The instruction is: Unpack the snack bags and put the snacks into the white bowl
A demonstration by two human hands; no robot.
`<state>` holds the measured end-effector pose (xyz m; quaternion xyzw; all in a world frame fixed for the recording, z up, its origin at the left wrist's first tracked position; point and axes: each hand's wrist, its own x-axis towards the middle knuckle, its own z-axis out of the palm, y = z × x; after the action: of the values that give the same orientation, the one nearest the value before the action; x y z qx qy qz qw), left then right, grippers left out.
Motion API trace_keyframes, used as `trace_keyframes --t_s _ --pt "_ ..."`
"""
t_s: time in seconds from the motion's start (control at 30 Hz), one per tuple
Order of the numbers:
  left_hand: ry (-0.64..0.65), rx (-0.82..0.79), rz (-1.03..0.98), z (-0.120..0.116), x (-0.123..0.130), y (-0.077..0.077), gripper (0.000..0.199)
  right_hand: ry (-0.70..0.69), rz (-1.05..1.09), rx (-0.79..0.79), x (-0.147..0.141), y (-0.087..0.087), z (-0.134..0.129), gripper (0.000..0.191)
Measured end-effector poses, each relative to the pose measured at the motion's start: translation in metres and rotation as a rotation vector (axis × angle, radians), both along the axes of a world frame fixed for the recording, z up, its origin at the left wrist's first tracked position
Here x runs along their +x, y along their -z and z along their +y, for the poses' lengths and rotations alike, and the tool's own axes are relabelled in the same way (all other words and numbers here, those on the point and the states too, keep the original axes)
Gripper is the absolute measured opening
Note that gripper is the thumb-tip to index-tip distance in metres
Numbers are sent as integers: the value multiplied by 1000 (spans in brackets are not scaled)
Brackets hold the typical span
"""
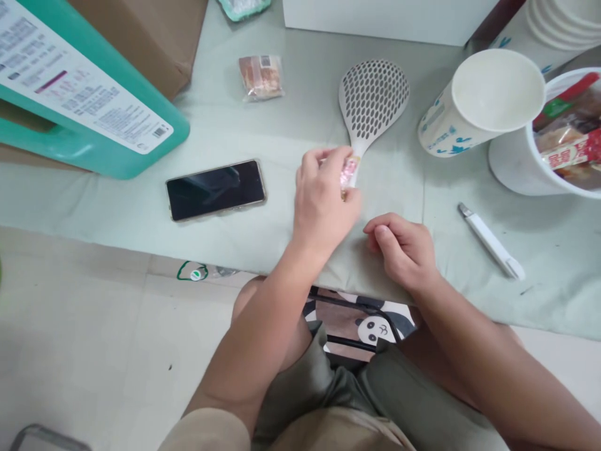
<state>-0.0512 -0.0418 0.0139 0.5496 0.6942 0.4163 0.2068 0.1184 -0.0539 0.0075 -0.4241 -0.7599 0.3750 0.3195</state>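
My left hand [323, 195] grips a small pink and gold wrapped piece [348, 172] between thumb and fingers, over the handle of a pale grey slotted skimmer [374, 97]. The skimmer lies on the table with its perforated head pointing away from me. To the right, my right hand [402, 250] rests on the table near its front edge, fingers curled in and thumb against them; nothing shows in it. A black-screened phone [216, 190] lies left of my left hand. Beyond it is a clear-wrapped snack [261, 77].
A green jug [164, 134] and a cardboard box [181, 47] stand at the left. At the right are a paper cup [498, 94], stacked cups [558, 28], a white tub [516, 160] of packaged snacks and a white cutter [491, 241]. A white box [389, 19] stands behind.
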Motion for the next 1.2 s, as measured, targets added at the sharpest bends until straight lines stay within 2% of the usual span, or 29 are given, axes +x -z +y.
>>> trace_keyframes --t_s 0.1,0.17,0.27,0.33,0.47,0.6,0.67,0.77,0.87,0.93,1.07,1.2 --pt "118 95 -214 -4 20 -5 44 27 -9 28 11 -6 -4 24" --pt "197 84 -456 -4 34 -7 38 76 -25 49 23 -10 -7 23" --pt "276 -67 -961 -1 55 -11 30 182 -41 57 43 -12 -10 20" --pt "271 -175 -1246 2 67 -14 28 248 -54 43 56 -13 -11 20" --pt "244 -274 -1516 7 89 -16 30 368 -135 82 80 -12 -11 17" --pt "247 -363 -1613 13 102 -12 30 534 -312 284 108 -3 -1 8" --pt "226 -395 -1643 17 104 -11 32 576 -451 344 121 5 7 14" --pt "235 -468 -1674 24 101 -12 30 552 -617 305 133 15 18 33" --pt "293 -533 -1655 31 95 -15 32 432 -652 220 135 16 23 28" --pt "324 -545 -1591 34 93 -14 42 387 -612 192 134 13 23 23" --pt "356 -530 -1419 40 96 -9 54 437 -372 126 125 -1 19 19" --pt "358 -482 -1296 42 100 -2 51 484 68 -218 111 -12 13 20"
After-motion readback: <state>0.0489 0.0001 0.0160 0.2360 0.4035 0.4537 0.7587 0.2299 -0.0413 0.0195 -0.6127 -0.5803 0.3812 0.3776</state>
